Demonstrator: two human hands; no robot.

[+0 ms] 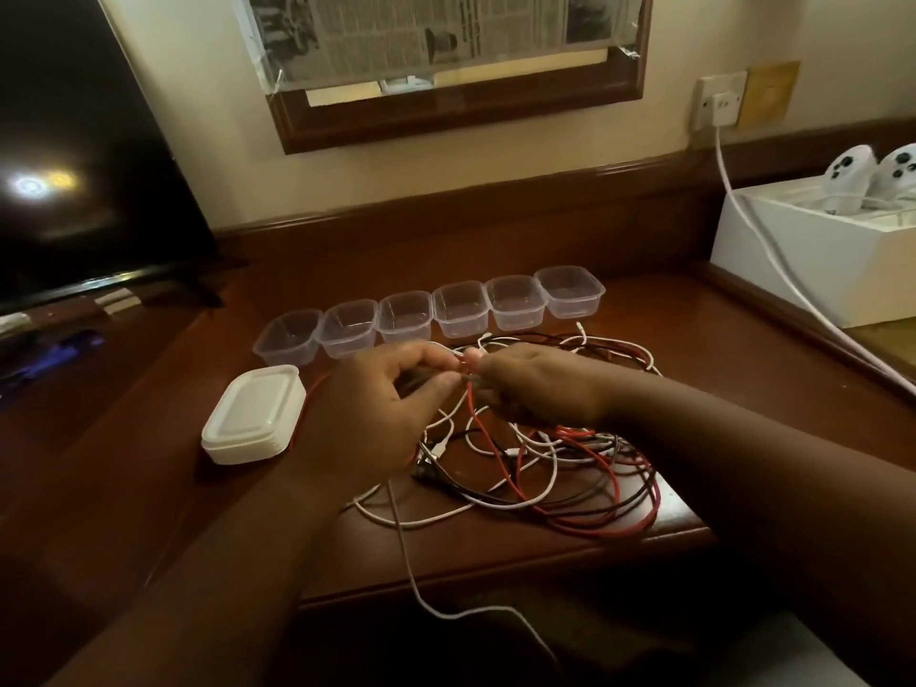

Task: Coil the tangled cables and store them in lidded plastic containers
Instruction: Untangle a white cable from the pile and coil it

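Observation:
A tangle of red, white and black cables [560, 468] lies on the dark wooden desk [495, 547]. My left hand [376, 414] and my right hand [535, 389] meet above the pile, fingertips close together, both pinching a red cable [483, 428] that hangs down between them. One white cable [411, 562] trails off the desk's front edge. Behind the pile stands a row of several clear lidless plastic containers [406, 317]. A stack of white lids [255, 416] sits left of my left hand.
A dark TV screen [84, 166] stands at the left. A white box [818, 250] with white controllers [872, 176] sits at the right. A white cord [773, 260] runs from a wall socket [718, 99] down across the box.

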